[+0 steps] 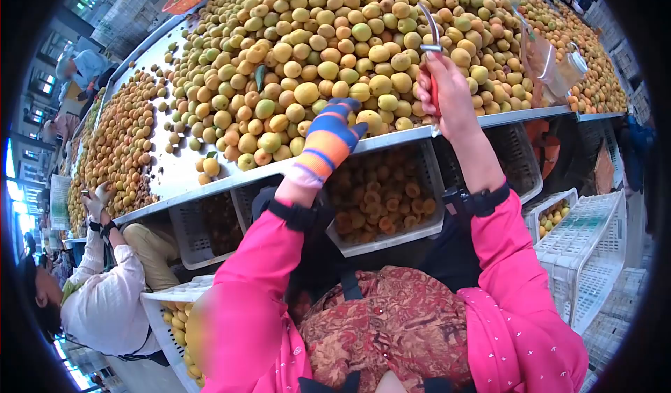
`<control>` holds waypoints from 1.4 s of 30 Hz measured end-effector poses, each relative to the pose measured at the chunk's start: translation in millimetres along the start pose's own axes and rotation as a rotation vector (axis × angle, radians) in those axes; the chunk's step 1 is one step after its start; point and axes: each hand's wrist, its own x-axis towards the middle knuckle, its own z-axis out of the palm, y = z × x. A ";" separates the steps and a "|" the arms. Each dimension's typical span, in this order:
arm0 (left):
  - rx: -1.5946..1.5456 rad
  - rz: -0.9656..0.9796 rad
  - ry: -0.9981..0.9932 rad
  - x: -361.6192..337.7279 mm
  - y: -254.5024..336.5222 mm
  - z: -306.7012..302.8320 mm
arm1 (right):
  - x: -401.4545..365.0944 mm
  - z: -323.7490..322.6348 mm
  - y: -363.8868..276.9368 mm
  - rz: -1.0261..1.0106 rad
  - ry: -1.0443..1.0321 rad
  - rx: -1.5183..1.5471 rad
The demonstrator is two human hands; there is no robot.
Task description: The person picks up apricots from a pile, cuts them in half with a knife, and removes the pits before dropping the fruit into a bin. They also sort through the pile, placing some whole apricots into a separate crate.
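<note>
My left hand (328,141), in a striped orange, blue and purple glove, reaches over the table's front edge to the nearest apricots (306,92). Its fingers and thumb are apart, the tips right at the fruit. In my bare right hand (447,89), fingers wrap round the red handle of a tool with a curved metal blade (430,26), which points up and away over the pile. Below the edge, between my arms, a white crate (391,243) holds halved apricots (381,197).
Apricots cover much of the metal table (178,173). At the left, a person (105,292) in a light shirt works at smaller fruit. White crates (576,253) stand at the right, and a crate of apricots (178,323) is by my left elbow. A plastic jar (572,68) lies at the back right.
</note>
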 end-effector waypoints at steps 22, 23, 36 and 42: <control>-1.010 -0.119 0.033 61.7 -16.4 -1.3 | 24.4 -19.0 45.2 -0.181 -0.268 -0.746; -1.009 -0.118 0.030 62.2 -17.2 -4.2 | 24.5 -17.7 45.3 -0.188 -0.266 -0.847; -0.738 -0.101 0.076 52.7 -21.0 -15.9 | 22.0 -6.4 45.9 -0.256 -0.269 -1.038; -0.713 -0.096 0.085 51.8 -17.3 -15.1 | 22.1 -7.2 47.1 -0.239 -0.264 -1.038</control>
